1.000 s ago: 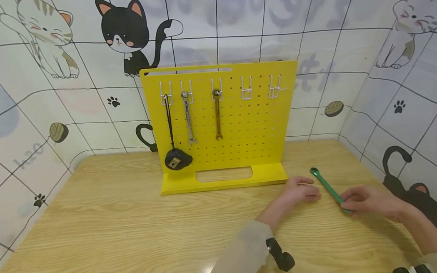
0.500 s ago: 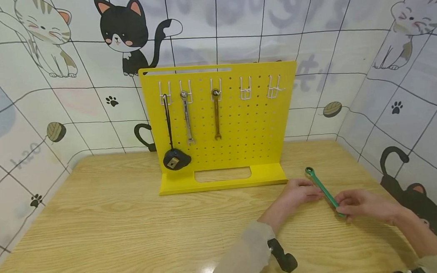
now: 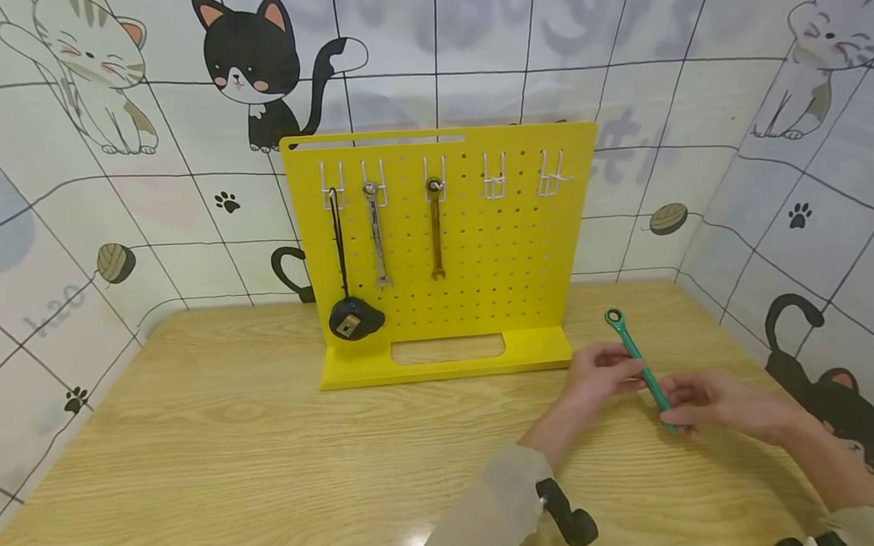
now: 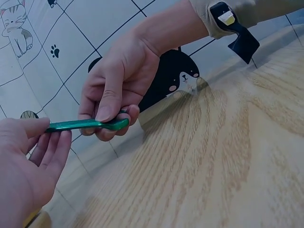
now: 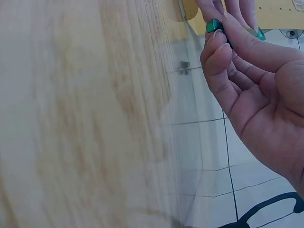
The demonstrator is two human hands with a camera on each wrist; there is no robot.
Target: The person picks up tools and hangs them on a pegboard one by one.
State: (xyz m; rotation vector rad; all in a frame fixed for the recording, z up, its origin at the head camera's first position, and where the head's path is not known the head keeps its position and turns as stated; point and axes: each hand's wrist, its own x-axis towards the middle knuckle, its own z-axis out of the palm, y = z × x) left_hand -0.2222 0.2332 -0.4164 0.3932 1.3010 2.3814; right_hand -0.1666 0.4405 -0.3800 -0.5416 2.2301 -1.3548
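Note:
A green combination wrench (image 3: 632,351) is held between both hands above the right part of the table, its ring end pointing up toward the back. My left hand (image 3: 596,378) pinches its shaft near the middle, thumb on top and fingers beneath in the left wrist view. At the open end, my right hand (image 3: 716,406) grips it between thumb and curled fingers. In the left wrist view, the right hand (image 4: 116,85) covers part of that end of the green wrench (image 4: 76,124). In the right wrist view, only a green tip (image 5: 214,26) shows past the fingers.
A yellow pegboard (image 3: 511,252) stands behind the hands on the wooden table (image 3: 269,467). From its white hooks hang a black tape measure (image 3: 355,318), a silver wrench (image 3: 377,235) and a bronze-coloured wrench (image 3: 435,231). Two white hooks (image 3: 521,176) at its right hold nothing.
The right hand has lifted the green wrench and moved it left toward the left hand. The left hand, earlier beside the wrench, now pinches its shaft.

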